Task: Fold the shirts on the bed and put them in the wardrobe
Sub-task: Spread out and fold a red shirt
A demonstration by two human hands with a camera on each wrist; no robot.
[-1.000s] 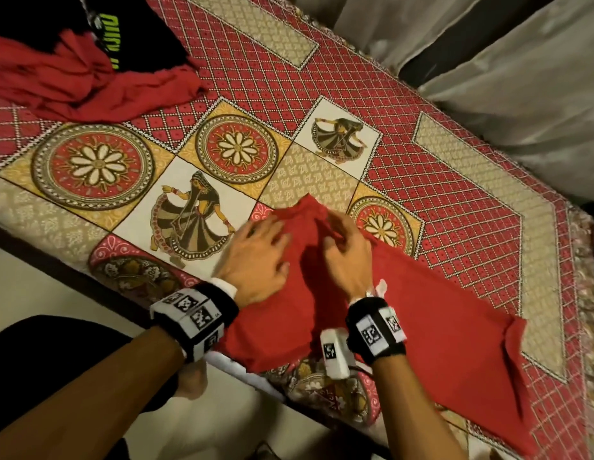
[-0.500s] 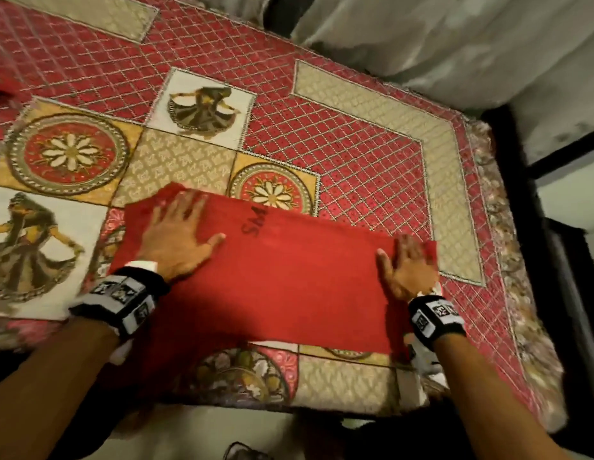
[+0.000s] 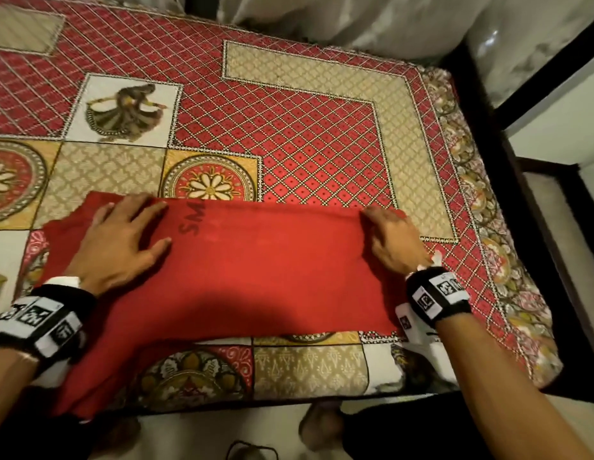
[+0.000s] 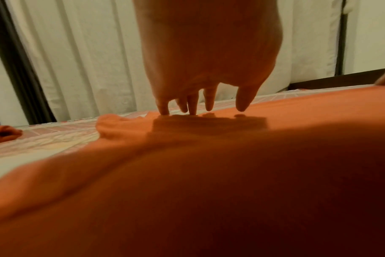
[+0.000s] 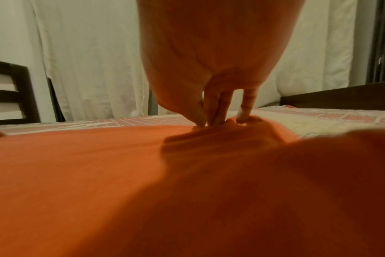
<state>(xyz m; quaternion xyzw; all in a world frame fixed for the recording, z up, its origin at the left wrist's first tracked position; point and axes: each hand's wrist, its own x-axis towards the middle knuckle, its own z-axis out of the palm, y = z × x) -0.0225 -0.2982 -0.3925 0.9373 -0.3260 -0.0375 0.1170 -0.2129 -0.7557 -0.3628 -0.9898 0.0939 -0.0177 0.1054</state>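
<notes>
Red shirt (image 3: 256, 270) — folded into a long band, dark lettering (image 3: 191, 221) showing.

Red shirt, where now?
Head view: the red shirt lies on the bed, near edge, left hand on its left end, right hand pinching its right corner.

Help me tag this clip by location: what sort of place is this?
Most likely a home bedroom: a bed with a patterned red and gold cover, pale curtains hanging behind it, and a red shirt spread flat on it for folding.
</notes>
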